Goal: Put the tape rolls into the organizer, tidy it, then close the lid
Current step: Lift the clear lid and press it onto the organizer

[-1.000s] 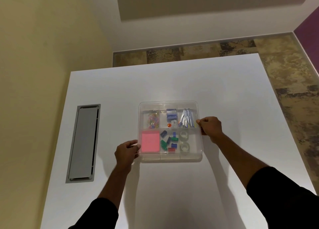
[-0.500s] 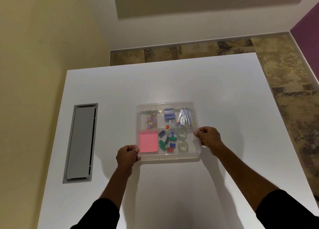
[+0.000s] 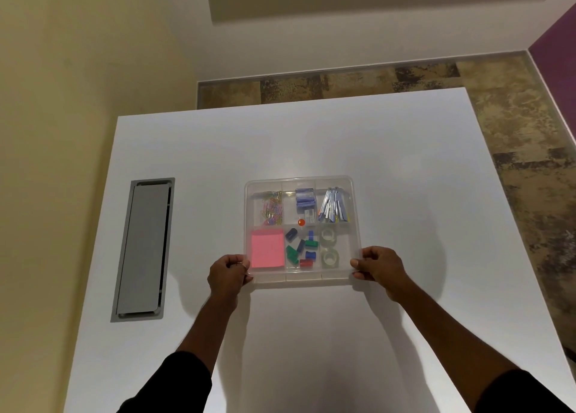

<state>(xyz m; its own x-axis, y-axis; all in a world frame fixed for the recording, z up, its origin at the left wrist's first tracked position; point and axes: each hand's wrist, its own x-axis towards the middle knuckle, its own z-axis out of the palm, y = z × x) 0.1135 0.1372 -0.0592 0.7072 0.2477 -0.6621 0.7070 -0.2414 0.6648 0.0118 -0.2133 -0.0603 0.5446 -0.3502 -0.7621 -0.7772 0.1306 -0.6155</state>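
Two hands now grip the clear organizer at its near corners: left hand and right hand, fingers curled tight, pinching the rim, both slid nearer along its sides than a second ago. Both tape rolls sit in the organizer's near-right compartment, pink sticky notes near-left; lid state unclear.

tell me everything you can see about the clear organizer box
The organizer is a square, shallow box of clear plastic with rounded corners, lying flat on the white table. Dividers split it into six compartments, three across and two deep. A clear lid appears to lie over it. The left hand grips its near left corner and the right hand its near right corner. Two clear tape rolls sit in the near right compartment.
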